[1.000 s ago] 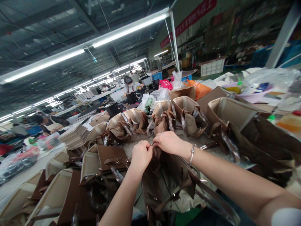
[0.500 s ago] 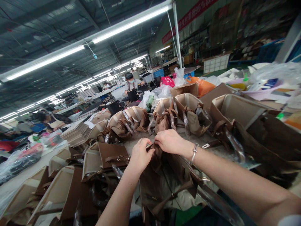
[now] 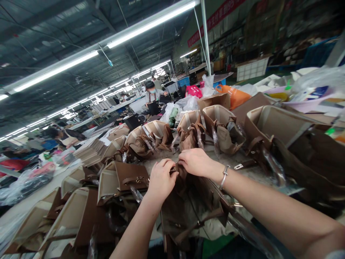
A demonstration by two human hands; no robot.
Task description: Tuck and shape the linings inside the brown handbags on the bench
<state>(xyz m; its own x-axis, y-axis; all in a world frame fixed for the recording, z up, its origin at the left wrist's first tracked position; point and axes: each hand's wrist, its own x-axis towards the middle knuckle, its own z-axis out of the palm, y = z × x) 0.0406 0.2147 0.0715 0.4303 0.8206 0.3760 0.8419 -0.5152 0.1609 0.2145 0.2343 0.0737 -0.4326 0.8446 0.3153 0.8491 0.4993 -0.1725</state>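
Right hand [image 3: 194, 162] pinches brown bag [image 3: 172, 212] | left hand [image 3: 161, 179]: grip unclear | basin [image 3: 304, 107] holds plastic packet [image 3: 314, 93]

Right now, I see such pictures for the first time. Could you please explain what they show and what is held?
There is no machine here: the left hand and the right hand are a person's own, and a bracelet circles the right wrist. Every picture comes from one camera on that person's head, looking forward and down. Both hands are at the upper edge of a brown bag; the right fingers appear to pinch it, while the left grip is partly hidden. More brown bags stand around it on the table, beside stacked sheets. Farther back, another person is visible.
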